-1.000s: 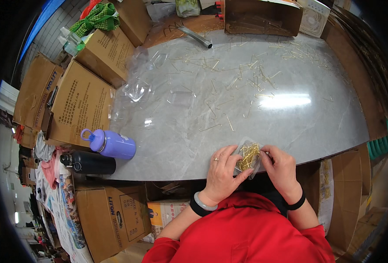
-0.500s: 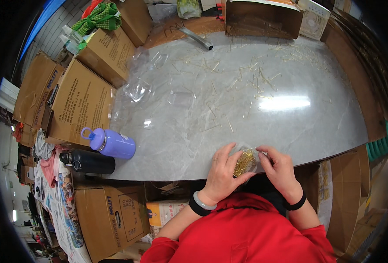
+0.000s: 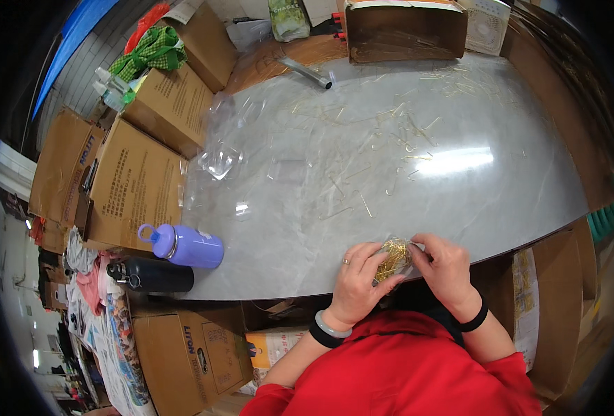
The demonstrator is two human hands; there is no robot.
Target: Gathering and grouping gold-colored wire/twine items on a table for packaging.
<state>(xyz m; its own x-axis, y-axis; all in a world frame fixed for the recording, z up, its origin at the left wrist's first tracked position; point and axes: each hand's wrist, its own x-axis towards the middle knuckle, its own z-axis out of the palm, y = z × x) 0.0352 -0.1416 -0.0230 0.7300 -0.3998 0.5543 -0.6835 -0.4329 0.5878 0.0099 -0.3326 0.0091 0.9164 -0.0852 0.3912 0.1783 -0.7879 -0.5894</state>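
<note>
At the table's near edge I hold a small clear plastic pack (image 3: 393, 259) filled with tangled gold wire hooks. My left hand (image 3: 355, 281) is closed around its left side, thumb along the near side. My right hand (image 3: 446, 269) pinches the pack's right edge between thumb and fingertips. Whether the pack is a bag or a stiff box, I cannot tell. Loose gold wire hooks (image 3: 367, 206) lie scattered over the grey table (image 3: 279, 229) beyond my hands, thicker toward the far side.
Clear plastic shells (image 3: 220, 163) lie at the left of the table. A purple bottle (image 3: 194, 247) and a black bottle (image 3: 158, 275) lie at the near left corner. Cardboard boxes (image 3: 137, 184) line the left side. An open carton (image 3: 404, 33) and a metal tube (image 3: 305, 73) are at the back.
The whole view has shifted slightly. Both hands stay on the pack, which has turned a little, and the right fingertips have moved slightly along its edge.
</note>
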